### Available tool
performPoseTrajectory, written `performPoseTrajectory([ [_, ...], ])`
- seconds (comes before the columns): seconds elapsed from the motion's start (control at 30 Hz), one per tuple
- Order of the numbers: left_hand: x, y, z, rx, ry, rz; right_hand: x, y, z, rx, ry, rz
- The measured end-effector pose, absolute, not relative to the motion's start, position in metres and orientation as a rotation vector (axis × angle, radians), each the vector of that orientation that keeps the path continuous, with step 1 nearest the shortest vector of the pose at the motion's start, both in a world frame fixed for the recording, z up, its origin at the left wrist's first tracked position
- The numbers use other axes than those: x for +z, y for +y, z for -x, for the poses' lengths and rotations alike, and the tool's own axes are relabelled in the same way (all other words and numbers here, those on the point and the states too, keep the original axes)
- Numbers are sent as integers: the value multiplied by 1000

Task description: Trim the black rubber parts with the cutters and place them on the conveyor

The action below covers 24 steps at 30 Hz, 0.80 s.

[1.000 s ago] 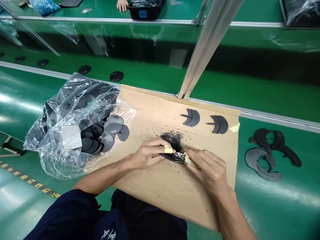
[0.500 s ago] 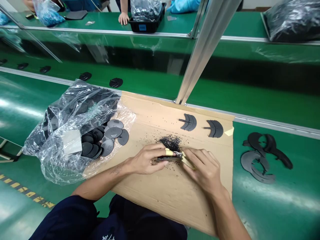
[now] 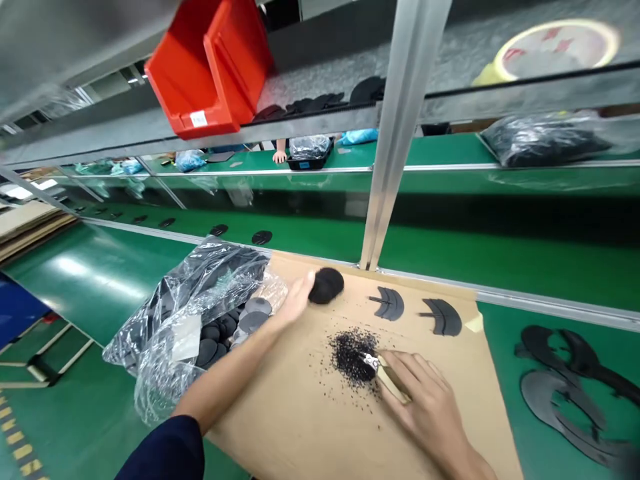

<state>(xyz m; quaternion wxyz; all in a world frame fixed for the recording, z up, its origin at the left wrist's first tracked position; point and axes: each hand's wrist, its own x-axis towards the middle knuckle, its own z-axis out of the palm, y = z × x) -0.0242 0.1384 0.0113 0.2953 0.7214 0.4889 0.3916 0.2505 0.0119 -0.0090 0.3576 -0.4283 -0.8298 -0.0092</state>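
My left hand (image 3: 295, 305) grips a round black disc-shaped part (image 3: 327, 285) by its left edge, over the back of the cardboard sheet (image 3: 280, 413). In my right hand (image 3: 425, 397) are small nippers with yellowish handles (image 3: 393, 385). Their metal jaws (image 3: 371, 361) point left, over a pile of tiny black plastic scraps (image 3: 345, 353). Left of my left hand lies a clear plastic bag (image 3: 185, 327) with loose dark discs (image 3: 256, 318) spilling from its mouth. Behind my right hand, two black curved parts with stems (image 3: 388, 304) (image 3: 442, 317) lie on the cardboard.
A metal post (image 3: 391, 167) rises behind the cardboard. Beyond runs a green conveyor (image 3: 310, 233) carrying several black parts. Overhead, a shelf holds a red bin (image 3: 220, 80) and a tape roll (image 3: 560, 50). Black C-shaped parts (image 3: 545, 387) lie at right. Another person's hand (image 3: 280, 156) shows far back.
My left hand has carried the black part away from the nippers, up toward the conveyor side. The nippers stay near the scraps. My view has tilted up, showing the shelf.
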Motion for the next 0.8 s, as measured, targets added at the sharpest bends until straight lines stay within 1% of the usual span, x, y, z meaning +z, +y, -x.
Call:
performPoseTrajectory([
  [0.17, 29, 232, 18, 991, 1375, -2077, -9, 6, -246, -46, -2177, 1116],
  [0.37, 26, 267, 4, 755, 1422, -2257, -8, 8, -248, -113, -2134, 1142],
  [0.53, 24, 247, -9, 674, 1400, -2396, -3, 7, -249, -126, -2070, 1150],
  [0.7, 10, 193, -52, 514, 1039, -2534, -2, 2, -245, -7, -2047, 1170],
  [0.8, 6, 173, -76, 479, 919, -2550, -9, 0, -243, 19, -2021, 1182],
])
